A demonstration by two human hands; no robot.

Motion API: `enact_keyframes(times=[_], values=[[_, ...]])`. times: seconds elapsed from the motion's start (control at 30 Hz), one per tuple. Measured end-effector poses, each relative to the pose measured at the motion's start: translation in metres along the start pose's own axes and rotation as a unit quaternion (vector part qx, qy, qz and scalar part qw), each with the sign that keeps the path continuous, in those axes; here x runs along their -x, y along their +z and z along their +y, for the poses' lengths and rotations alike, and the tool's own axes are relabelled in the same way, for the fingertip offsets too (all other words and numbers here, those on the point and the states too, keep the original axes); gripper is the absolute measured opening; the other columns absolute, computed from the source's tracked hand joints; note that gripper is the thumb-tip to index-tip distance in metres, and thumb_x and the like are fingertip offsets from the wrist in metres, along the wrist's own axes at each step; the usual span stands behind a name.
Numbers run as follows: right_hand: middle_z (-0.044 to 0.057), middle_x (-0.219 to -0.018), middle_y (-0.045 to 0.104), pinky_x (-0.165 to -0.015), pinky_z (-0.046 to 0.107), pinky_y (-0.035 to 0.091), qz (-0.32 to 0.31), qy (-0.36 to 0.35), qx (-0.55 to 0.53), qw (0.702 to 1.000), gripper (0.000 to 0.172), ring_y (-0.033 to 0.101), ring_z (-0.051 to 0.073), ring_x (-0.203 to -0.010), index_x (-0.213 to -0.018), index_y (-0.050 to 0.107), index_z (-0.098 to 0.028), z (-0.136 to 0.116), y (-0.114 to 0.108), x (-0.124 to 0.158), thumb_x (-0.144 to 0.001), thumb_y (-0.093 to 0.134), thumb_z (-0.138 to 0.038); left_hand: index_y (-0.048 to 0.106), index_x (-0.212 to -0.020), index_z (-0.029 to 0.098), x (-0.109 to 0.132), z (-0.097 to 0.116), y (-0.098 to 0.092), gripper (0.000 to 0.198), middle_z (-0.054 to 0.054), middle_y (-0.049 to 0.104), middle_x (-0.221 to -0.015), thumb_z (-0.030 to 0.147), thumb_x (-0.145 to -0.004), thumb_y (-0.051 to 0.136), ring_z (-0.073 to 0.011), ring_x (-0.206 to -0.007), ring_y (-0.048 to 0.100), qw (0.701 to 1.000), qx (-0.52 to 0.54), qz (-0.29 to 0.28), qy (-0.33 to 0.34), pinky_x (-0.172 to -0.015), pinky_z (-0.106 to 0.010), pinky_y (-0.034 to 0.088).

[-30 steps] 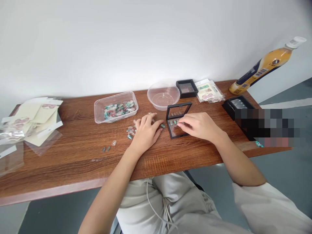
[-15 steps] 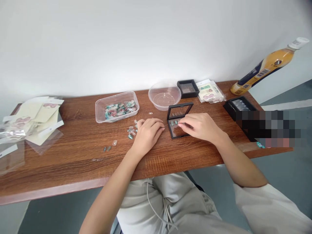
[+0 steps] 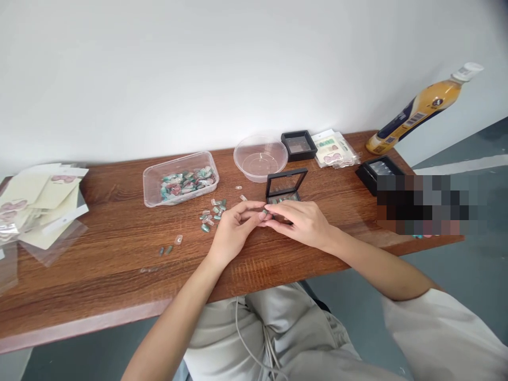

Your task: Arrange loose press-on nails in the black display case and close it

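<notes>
My left hand [image 3: 234,227] and my right hand [image 3: 304,225] meet fingertip to fingertip above the table. Pinched between them is a small green press-on nail [image 3: 265,211], partly hidden by the fingers. Just behind my right hand stands a black display case [image 3: 286,183] with its clear-windowed lid raised; a few nails show inside, and my fingers cover its front. To the left of my left hand lies a loose group of green and clear press-on nails [image 3: 205,228].
A clear rectangular tub [image 3: 148,185] of nails and a clear round bowl [image 3: 240,159] stand at the back. Another black case [image 3: 299,145], packaged cards [image 3: 335,151] and a yellow drink bottle [image 3: 431,103] are to the right. More cards [image 3: 51,196] lie left.
My right hand has drawn back from the open case toward my left hand. My left hand has changed from resting on the table to pinching, with a green nail between the fingertips.
</notes>
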State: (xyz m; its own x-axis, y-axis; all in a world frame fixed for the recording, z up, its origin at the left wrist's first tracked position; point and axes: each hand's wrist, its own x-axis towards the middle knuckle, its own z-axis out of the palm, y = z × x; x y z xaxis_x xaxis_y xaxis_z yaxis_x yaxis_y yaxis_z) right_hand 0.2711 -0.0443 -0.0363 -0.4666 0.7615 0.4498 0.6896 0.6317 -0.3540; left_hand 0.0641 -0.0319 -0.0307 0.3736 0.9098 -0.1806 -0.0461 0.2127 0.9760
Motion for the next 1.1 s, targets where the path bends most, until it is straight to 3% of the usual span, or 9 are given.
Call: enact_keyframes(times=[0.27, 0.53, 0.7, 0.9, 1.0, 1.1], values=[[0.004, -0.098, 0.077, -0.072, 0.024, 0.054, 0.037, -0.025, 0.023, 0.999, 0.017, 0.073, 0.014, -0.085, -0.106, 0.071, -0.022, 0.0, 0.003, 0.0, -0.1, 0.06, -0.034, 0.078, -0.109, 0.017, 0.002, 0.001, 0.0, 0.035, -0.006, 0.08, -0.105, 0.045, -0.091, 0.067, -0.0252, -0.1, 0.075, 0.996, -0.076, -0.036, 0.016, -0.096, -0.037, 0.057], [0.003, -0.089, 0.074, -0.065, 0.026, 0.05, 0.084, -0.096, 0.094, 0.987, 0.01, 0.069, 0.014, -0.075, -0.098, 0.07, -0.018, 0.004, -0.003, -0.004, -0.096, 0.062, -0.024, 0.071, -0.126, 0.016, 0.006, 0.004, 0.0, 0.045, -0.008, 0.078, -0.114, 0.046, -0.093, 0.064, -0.0246, -0.098, 0.075, 0.996, -0.053, -0.071, -0.008, -0.096, -0.036, 0.057], [0.004, -0.09, 0.073, -0.067, 0.027, 0.049, 0.067, -0.097, 0.087, 0.989, 0.011, 0.068, 0.015, -0.078, -0.099, 0.07, -0.018, 0.006, -0.007, -0.004, -0.097, 0.061, -0.024, 0.066, -0.133, 0.016, 0.008, 0.004, 0.0, 0.048, -0.009, 0.076, -0.119, 0.045, -0.095, 0.063, -0.0262, -0.109, 0.073, 0.994, -0.052, -0.099, -0.013, -0.101, -0.037, 0.054], [0.003, -0.088, 0.072, -0.061, 0.027, 0.045, 0.002, -0.089, 0.065, 0.994, 0.012, 0.066, 0.015, -0.077, -0.097, 0.071, -0.019, 0.01, -0.016, -0.005, -0.097, 0.06, -0.025, 0.066, -0.133, 0.019, 0.008, 0.005, -0.002, 0.045, -0.009, 0.072, -0.129, 0.044, -0.095, 0.063, -0.0281, -0.12, 0.067, 0.987, -0.048, -0.152, -0.019, -0.105, -0.038, 0.051], [0.002, -0.09, 0.073, -0.062, 0.027, 0.044, -0.021, -0.087, 0.055, 0.994, 0.013, 0.066, 0.015, -0.078, -0.098, 0.071, -0.018, 0.014, -0.023, -0.006, -0.098, 0.06, -0.026, 0.067, -0.129, 0.017, 0.008, 0.006, -0.003, 0.044, -0.012, 0.073, -0.126, 0.044, -0.094, 0.064, -0.0279, -0.112, 0.072, 0.991, -0.044, -0.123, -0.03, -0.103, -0.04, 0.052], [0.002, -0.092, 0.073, -0.062, 0.028, 0.042, -0.055, -0.069, 0.064, 0.994, 0.014, 0.066, 0.015, -0.079, -0.098, 0.072, -0.019, 0.018, -0.028, -0.006, -0.098, 0.062, -0.028, 0.068, -0.122, 0.014, 0.007, 0.009, -0.006, 0.041, -0.013, 0.075, -0.119, 0.044, -0.093, 0.065, -0.0269, -0.101, 0.075, 0.998, -0.015, -0.046, -0.033, -0.101, -0.042, 0.054]])
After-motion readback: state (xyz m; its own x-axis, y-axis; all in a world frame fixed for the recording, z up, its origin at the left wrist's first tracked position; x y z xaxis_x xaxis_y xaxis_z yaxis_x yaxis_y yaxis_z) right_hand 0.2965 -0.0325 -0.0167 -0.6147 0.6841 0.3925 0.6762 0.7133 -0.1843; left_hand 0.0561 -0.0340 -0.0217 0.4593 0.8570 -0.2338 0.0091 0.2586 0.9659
